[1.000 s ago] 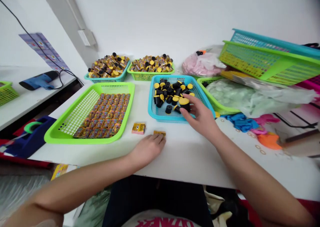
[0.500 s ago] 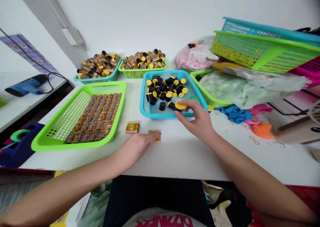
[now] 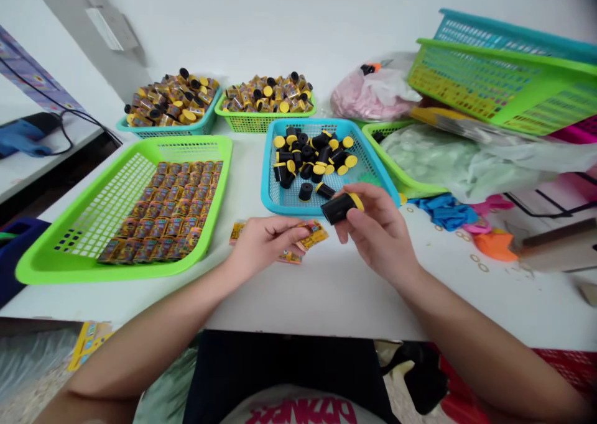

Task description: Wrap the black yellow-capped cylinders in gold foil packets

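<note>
Between the thumb and fingers of my left hand is a yellow printed label, just above the table. My right hand grips a small black canister with a yellow cap, tilted on its side, its black end toward the label. Beneath my left hand lie more printed labels, partly covered by the fingers. Another small stack of labels shows behind that hand. Right behind both hands stands a blue basket holding several black canisters with yellow caps.
To the left, a green basket holds rows of labelled canisters. Two more baskets heaped with labelled canisters stand at the wall. Stacked baskets, plastic bags and balloons occupy the right side.
My right hand has lifted the canister out over the blue basket's front edge, toward me. My left hand has picked up a label from the table. The view has shifted slightly.
</note>
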### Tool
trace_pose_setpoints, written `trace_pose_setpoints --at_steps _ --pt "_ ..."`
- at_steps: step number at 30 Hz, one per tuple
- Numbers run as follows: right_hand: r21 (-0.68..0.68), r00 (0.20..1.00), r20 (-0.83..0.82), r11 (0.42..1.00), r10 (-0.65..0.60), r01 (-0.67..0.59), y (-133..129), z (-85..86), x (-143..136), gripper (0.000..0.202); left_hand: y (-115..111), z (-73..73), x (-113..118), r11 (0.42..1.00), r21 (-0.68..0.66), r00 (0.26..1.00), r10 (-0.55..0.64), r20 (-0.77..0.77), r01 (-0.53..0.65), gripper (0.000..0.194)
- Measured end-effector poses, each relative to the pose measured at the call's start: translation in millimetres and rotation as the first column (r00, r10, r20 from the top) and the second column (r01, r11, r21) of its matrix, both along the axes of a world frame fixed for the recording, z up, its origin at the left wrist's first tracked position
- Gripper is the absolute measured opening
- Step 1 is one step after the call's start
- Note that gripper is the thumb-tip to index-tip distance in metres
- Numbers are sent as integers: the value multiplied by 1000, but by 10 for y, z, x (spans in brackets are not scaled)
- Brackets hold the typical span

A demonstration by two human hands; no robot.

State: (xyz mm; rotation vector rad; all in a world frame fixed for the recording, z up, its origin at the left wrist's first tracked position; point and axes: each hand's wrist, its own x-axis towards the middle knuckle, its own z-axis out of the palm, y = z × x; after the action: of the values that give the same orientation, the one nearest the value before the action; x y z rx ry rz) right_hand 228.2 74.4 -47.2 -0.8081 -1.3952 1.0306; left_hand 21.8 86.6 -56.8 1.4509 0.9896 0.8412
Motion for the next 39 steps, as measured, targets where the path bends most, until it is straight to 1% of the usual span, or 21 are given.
trace_pose_setpoints --at_steps 2,4,6,7,10,12,13,15,16,17,19,21,22,25,27,29,31,32,34,36,39 --pt "-70 999 -39 997 32 -35 -10 4 2 28 -21 -13 -30 994 103 997 -16 -79 24 33" --pt "-106 996 -61 992 66 -72 -19 2 0 26 -38 7 -48 965 258 988 -3 -156 44 29" --pt "-119 994 -51 988 95 -101 -21 -7 2 24 -51 33 -53 933 357 986 23 -167 38 28" --pt "-118 995 -35 988 98 -102 -20 -10 5 24 -57 44 -52 928 372 989 33 -146 24 29" --pt "-81 996 47 994 71 -67 -9 -1 17 24 -73 65 -42 941 338 998 43 -36 -29 32" --pt "-42 992 111 998 58 -53 -3 23 22 24 -82 64 -32 960 275 999 39 18 -42 32" --pt "-24 989 135 998 60 -57 -2 35 22 25 -84 58 -27 976 215 998 35 48 -45 33" --pt "6 985 155 997 71 -73 -3 49 19 27 -82 37 -18 998 58 993 24 113 -31 42" --pt "19 985 154 996 82 -86 -6 49 17 27 -79 25 -15 1000 -1 989 18 145 -18 47" --pt "28 982 157 994 101 -107 -10 44 16 28 -74 12 -11 1000 -22 985 3 174 1 48" --pt "33 971 181 985 158 -167 -24 26 14 29 -63 -8 -5 998 40 978 -46 203 38 45" --pt "29 950 231 975 210 -222 -43 7 10 28 -59 -18 -1 988 133 980 -98 175 75 47" --pt "28 942 256 973 216 -231 -52 -1 5 29 -59 -20 -1 982 164 983 -119 141 96 50" --pt "20 940 295 983 171 -185 -73 -24 -23 29 -73 -19 -9 968 198 986 -161 31 152 65" --pt "-1 950 284 991 128 -133 -80 -37 -43 30 -90 -11 -22 961 225 987 -159 -36 163 69" --pt "-10 954 283 995 95 -96 -80 -41 -48 29 -110 5 -37 948 270 981 -137 -136 170 69" --pt "20 940 323 992 110 -124 -73 -32 -29 27 -129 24 -52 937 282 968 -152 -200 205 71" --pt "46 927 348 985 141 -168 -67 -23 -11 27 -136 31 -59 936 263 964 -186 -191 232 75" --pt "74 900 367 957 234 -279 -55 -5 29 27 -139 32 -68 940 177 956 -282 -85 293 83" --pt "73 887 317 924 336 -376 -49 -2 55 27 -124 12 -72 932 83 927 -360 104 352 93" --pt "113 877 185 877 443 -467 -63 -34 46 27 -81 -46 -68 912 6 838 -379 393 410 106"
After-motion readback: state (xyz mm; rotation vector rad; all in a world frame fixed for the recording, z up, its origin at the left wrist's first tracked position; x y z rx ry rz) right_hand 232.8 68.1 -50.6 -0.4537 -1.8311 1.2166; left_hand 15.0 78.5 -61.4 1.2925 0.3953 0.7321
